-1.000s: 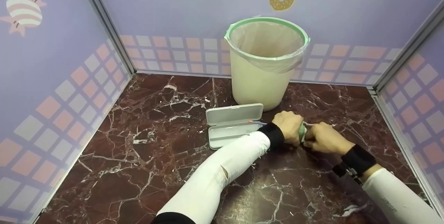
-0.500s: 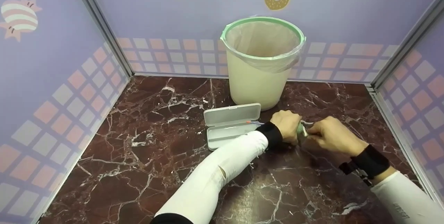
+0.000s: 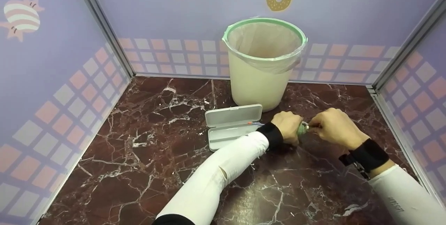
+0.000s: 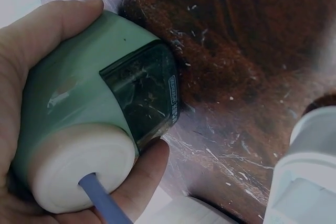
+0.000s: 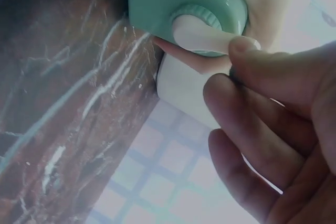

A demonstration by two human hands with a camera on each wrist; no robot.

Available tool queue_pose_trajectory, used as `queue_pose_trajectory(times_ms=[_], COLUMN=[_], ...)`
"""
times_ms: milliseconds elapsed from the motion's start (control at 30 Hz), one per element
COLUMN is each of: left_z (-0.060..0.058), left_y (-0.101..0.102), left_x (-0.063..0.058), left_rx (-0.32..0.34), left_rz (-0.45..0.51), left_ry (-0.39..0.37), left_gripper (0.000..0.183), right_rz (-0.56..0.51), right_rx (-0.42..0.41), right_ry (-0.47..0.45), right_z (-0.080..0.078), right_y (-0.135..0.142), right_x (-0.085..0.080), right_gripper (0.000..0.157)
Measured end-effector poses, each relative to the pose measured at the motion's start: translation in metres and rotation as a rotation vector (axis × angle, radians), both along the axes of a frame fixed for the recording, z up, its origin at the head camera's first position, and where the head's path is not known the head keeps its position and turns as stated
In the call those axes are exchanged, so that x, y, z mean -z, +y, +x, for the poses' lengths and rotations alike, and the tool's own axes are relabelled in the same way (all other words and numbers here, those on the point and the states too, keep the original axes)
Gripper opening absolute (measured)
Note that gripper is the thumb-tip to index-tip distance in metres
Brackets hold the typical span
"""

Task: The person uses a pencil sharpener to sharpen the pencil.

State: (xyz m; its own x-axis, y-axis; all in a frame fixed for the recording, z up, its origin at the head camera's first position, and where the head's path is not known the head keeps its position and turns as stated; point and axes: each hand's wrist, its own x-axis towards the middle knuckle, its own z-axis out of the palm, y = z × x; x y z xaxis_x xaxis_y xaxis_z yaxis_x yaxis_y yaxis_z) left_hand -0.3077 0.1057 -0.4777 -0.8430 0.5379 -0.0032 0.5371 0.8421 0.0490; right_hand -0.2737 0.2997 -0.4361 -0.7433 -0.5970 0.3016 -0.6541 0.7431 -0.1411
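My left hand [image 3: 287, 126] grips a green pencil sharpener [image 4: 79, 72] with a dark clear shavings drawer [image 4: 149, 87] and a white round front. A blue-purple pencil [image 4: 102, 200] sticks out of the hole in that front. On the sharpener's other end, the thumb and finger of my right hand [image 5: 278, 124] pinch the white crank handle [image 5: 205, 36]. In the head view the sharpener [image 3: 302, 130] shows only as a green sliver between both hands. Past the left wristband, a thin blue length with an orange end [image 3: 251, 123] shows over the case.
An open white pencil case [image 3: 223, 136] lies left of my left hand, its lid raised. Behind it stands a cream waste bin [image 3: 259, 82] with a green rim and a clear liner. Patterned walls enclose the marbled tabletop [image 3: 156, 169] on three sides.
My right hand has swung outward to the right and then up, turning the crank. My left hand keeps holding the sharpener in place. The head view has shifted slightly.
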Motion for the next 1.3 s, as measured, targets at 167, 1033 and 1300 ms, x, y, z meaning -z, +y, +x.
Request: queue_pose_trajectory(times_ms=[167,1033,1300], left_z=[0.000,0.003,0.002], left_y=[0.000,0.002,0.003], left_x=[0.000,0.007,0.005], left_rx=[-0.017,-0.015,-0.030], left_rz=[0.004,-0.003,-0.002], left_ry=[-0.004,0.039,0.035], left_gripper=[0.052,0.049,0.049], right_rz=[0.009,-0.096,0.010], right_rx=[0.020,0.021,0.081], right_ry=[0.042,-0.094,-0.072], right_z=[-0.003,-0.030,-0.007], right_y=[-0.003,0.004,-0.003], right_x=[0.000,0.075,0.068], right_gripper=[0.017,0.038,0.033])
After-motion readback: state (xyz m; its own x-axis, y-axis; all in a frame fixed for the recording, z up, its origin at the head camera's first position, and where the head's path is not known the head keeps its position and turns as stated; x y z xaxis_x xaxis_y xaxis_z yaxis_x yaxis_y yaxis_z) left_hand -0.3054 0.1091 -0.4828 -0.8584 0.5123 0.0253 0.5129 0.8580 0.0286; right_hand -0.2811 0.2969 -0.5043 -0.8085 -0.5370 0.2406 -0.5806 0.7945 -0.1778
